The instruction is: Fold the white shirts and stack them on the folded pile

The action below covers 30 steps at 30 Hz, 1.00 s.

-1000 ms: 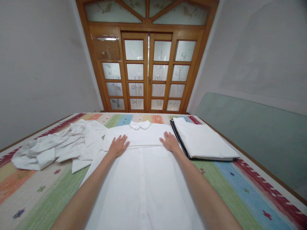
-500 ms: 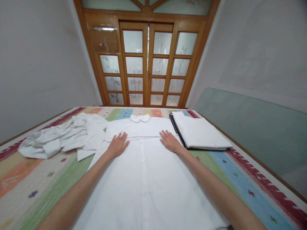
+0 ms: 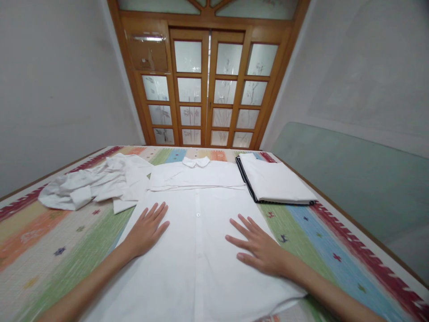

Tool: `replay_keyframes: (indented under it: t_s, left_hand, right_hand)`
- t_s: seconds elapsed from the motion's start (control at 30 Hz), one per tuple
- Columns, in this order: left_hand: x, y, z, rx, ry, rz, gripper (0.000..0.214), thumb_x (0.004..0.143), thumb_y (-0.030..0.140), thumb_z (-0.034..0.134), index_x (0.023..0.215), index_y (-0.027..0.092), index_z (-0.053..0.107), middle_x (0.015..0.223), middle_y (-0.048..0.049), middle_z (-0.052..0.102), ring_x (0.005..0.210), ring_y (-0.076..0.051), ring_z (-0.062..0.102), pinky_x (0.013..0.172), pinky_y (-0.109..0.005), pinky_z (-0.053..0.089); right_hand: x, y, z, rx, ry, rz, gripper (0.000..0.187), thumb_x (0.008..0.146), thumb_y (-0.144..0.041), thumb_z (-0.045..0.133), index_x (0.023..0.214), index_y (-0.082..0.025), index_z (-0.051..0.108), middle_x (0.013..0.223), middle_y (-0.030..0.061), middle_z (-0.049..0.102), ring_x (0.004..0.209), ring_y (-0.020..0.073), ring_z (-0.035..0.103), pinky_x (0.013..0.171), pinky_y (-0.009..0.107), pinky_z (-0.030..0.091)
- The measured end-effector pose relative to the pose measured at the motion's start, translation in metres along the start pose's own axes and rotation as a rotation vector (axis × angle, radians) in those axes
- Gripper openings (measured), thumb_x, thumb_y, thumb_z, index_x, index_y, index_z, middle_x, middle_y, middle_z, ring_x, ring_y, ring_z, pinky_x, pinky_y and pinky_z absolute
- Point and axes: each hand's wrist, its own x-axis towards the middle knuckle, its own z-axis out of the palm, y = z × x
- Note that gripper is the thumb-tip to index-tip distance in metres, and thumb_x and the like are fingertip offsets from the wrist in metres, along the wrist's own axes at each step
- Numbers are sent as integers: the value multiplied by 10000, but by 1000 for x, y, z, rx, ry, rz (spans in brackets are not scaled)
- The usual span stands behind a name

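Note:
A white shirt (image 3: 197,250) lies spread in front of me, its buttoned placket running down the middle and its small collar at the far end. Below the collar, its sleeves are folded across the chest in a flat band. My left hand (image 3: 149,230) is over the left side of the shirt front, palm down with fingers spread. On the right side, my right hand (image 3: 256,246) is likewise palm down, its fingers apart. Neither hand grips the cloth. Whether the palms press on it or hover just above, I cannot tell.
A crumpled white garment (image 3: 110,179) lies to the left of the shirt. On the right sits a folded stack of white clothing (image 3: 278,181) with black edging below. A striped, patterned cloth (image 3: 311,228) covers the table. Beyond it stand wooden doors (image 3: 207,89) with glass panes.
Both hands have moved back toward me from the folded sleeve band to lower on the shirt front. My fingers are more spread. The shirt's near right edge now shows.

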Motion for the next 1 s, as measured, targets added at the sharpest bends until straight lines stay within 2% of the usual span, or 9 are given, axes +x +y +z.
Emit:
replay_keyframes:
  t_s: [0.27,0.37,0.43,0.5,0.6,0.7,0.77,0.87,1.0]
  left_hand:
    - [-78,-1,-4,17,83,4,596,976,478,348,1530,274,269,1534,-33,395,1426,-242,349,1170,-468,278]
    - [-99,-2,-9,-55,83,-69,594,951,492,387,1507,288,341,1523,-30,419,1419,-258,359,1179,-488,264]
    - [-106,-1,-13,-156,114,-184,602,916,523,429,1463,275,428,1533,-42,407,1430,-284,334,1179,-497,268]
    - [-109,0,-19,-304,174,-356,632,865,559,481,1414,246,488,1557,-63,368,1433,-315,319,1169,-495,297]
    - [-105,-1,-33,-637,239,-664,706,780,583,566,1375,211,487,1526,-122,413,1340,-344,463,1104,-488,406]
    - [-95,-8,-50,-949,290,-863,688,675,540,686,1269,231,525,1407,-123,555,1228,-323,578,990,-428,521]
    - [-87,-12,-60,-1067,274,-924,650,644,493,736,1215,256,535,1349,-102,607,1184,-295,612,895,-372,570]
    - [-74,-16,-72,-1104,161,-984,674,645,489,754,1223,238,516,1187,-109,698,1010,-265,692,719,-320,593]
    - [-60,-13,-82,-1096,18,-923,832,611,579,765,1297,225,455,932,-70,751,734,-264,716,583,-334,563]
  right_hand:
    - [-44,-37,-18,112,-48,-53,611,940,-482,529,1503,-369,319,1619,7,113,1489,280,76,1202,513,48]
    - [-57,-44,-22,180,-57,-24,617,932,-485,539,1499,-367,329,1609,-4,163,1486,272,105,1206,504,57]
    - [-62,-45,-19,226,-63,62,599,932,-494,533,1490,-382,348,1601,-24,199,1486,276,104,1205,519,81]
    - [-67,-40,-11,256,-25,272,579,935,-510,509,1482,-375,377,1596,-21,224,1485,296,94,1195,550,130]
    - [-69,-25,2,328,112,625,602,908,-569,493,1441,-290,484,1590,50,265,1470,333,184,1175,556,227]
    - [-65,-6,4,494,270,752,636,834,-612,550,1351,-244,579,1550,107,364,1407,339,357,1145,513,325]
    - [-58,6,-1,654,368,805,652,785,-602,599,1318,-228,584,1475,140,469,1316,337,482,1068,487,431]
    - [-44,20,-14,856,433,924,687,692,-567,681,1259,-194,572,1282,169,617,1057,312,644,872,431,543]
    - [-28,35,-25,957,359,1007,639,662,-515,724,1193,-200,558,950,77,687,747,209,636,606,302,500]
